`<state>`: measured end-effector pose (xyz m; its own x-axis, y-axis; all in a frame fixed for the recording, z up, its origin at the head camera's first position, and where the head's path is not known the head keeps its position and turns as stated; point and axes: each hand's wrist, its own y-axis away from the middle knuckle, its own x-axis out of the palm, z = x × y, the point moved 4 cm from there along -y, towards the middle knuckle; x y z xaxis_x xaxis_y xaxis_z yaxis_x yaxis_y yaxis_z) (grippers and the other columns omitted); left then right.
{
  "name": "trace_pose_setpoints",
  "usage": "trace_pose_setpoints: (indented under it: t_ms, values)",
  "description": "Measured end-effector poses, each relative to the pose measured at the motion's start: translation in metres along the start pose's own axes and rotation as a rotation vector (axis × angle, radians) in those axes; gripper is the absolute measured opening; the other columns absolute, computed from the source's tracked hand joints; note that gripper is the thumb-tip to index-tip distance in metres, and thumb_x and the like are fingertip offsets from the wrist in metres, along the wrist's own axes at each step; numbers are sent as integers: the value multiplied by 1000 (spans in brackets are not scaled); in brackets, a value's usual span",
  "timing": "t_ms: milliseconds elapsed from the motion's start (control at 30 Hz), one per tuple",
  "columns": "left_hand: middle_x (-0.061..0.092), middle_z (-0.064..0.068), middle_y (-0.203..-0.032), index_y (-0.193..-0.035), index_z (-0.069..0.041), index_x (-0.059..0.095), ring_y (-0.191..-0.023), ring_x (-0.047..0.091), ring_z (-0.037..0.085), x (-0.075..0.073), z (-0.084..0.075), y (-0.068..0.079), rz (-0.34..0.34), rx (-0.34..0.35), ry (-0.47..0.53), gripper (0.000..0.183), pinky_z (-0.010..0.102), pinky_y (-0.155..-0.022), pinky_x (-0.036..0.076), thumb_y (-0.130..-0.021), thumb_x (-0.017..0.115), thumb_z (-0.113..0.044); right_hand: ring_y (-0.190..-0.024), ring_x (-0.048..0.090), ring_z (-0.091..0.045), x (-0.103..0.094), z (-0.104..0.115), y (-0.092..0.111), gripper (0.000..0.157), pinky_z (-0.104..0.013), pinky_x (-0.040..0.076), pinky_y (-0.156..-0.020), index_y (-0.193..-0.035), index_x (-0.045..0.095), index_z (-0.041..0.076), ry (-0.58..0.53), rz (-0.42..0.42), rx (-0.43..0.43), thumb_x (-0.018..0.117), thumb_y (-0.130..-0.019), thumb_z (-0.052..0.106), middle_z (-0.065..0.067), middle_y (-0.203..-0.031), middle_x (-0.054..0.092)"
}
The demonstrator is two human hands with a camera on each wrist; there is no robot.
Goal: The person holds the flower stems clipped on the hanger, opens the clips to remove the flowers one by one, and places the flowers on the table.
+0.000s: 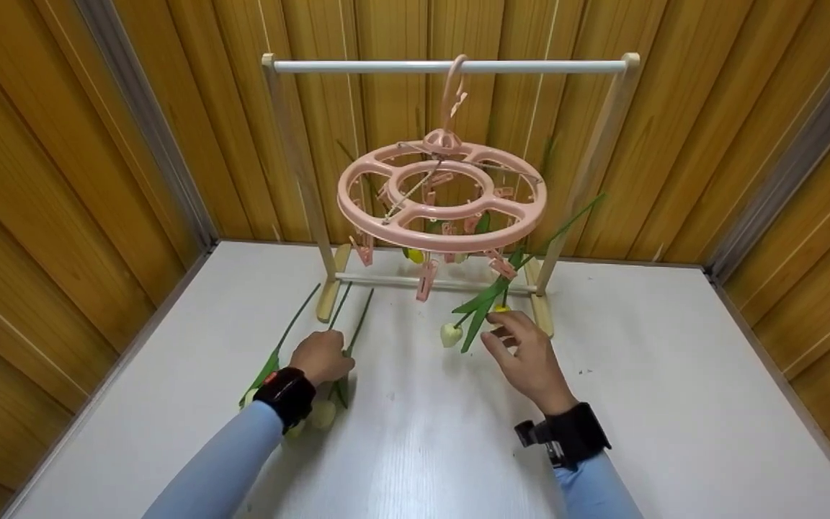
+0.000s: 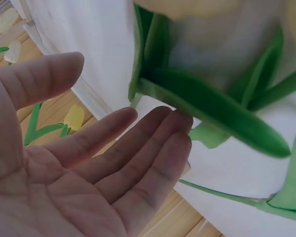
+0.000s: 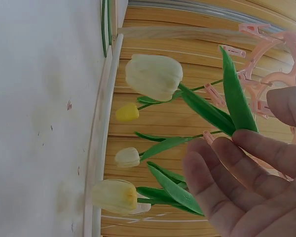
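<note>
My left hand (image 1: 321,357) reaches down over artificial tulips on the white table, including a pale tulip (image 1: 323,414). In the left wrist view its fingers are extended and the thumb stands apart, near a green leaf (image 2: 212,111); whether they touch cannot be told. A white tulip (image 1: 451,334) hangs head down from a pink clip (image 1: 503,264) on the round pink hanger (image 1: 444,243). Beside its leaves is my right hand (image 1: 527,357), fingers loosely bent and thumb apart. The right wrist view shows the fingertips by that tulip's leaf (image 3: 239,94), with nothing visibly pinched.
The hanger hooks over the white top rail (image 1: 357,66) of a wooden-legged rack (image 1: 599,155). More tulips hang behind, one yellow (image 3: 127,112). Another tulip stem (image 1: 292,321) lies at the left. Wood-patterned walls (image 1: 746,144) enclose the table (image 1: 674,404).
</note>
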<state>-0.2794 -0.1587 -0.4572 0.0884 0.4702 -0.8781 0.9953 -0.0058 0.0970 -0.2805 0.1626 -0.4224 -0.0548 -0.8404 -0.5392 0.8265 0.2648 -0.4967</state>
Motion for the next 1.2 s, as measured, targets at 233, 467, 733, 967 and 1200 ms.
trace_pose_setpoints:
  t_ms: [233,467,733,967,1200]
  values:
    - [72,24,-112,-121,9,68,-92,67,30,-17,-16,10,-40,22,21,39,48,-84,55,-92,71,-16,-101,70,-28,-5,-1,-1,31,-39,57,-83,-127,68,-2,2,-17,31,69,-99,11,-15,-122,67]
    - [73,18,-106,-118,5,69,-85,65,26,-37,-49,32,-143,143,113,34,45,-79,54,-93,73,-17,-101,70,-29,-13,-2,-2,29,-39,57,-83,-126,69,-2,-11,-41,26,69,-100,10,-15,-122,67]
    - [71,19,-119,-123,3,69,-112,67,34,-41,-85,60,-256,302,191,37,51,-93,54,-92,76,-16,-103,70,-29,-22,-2,-2,29,-31,57,-84,-126,69,-2,-24,-83,23,70,-99,8,-15,-121,68]
    - [72,19,-119,-122,3,70,-103,67,32,-30,-108,74,-313,426,265,34,50,-86,55,-93,75,-13,-106,69,-28,-31,-3,-3,29,-23,54,-85,-127,70,0,-68,-118,71,69,-99,8,-14,-123,68]
    - [71,17,-118,-122,3,70,-105,67,29,-19,-130,77,-399,526,365,30,47,-89,55,-94,73,-10,-111,67,-30,-36,-3,-5,29,-18,53,-87,-129,68,-1,-182,-139,89,66,-101,7,-14,-126,67]
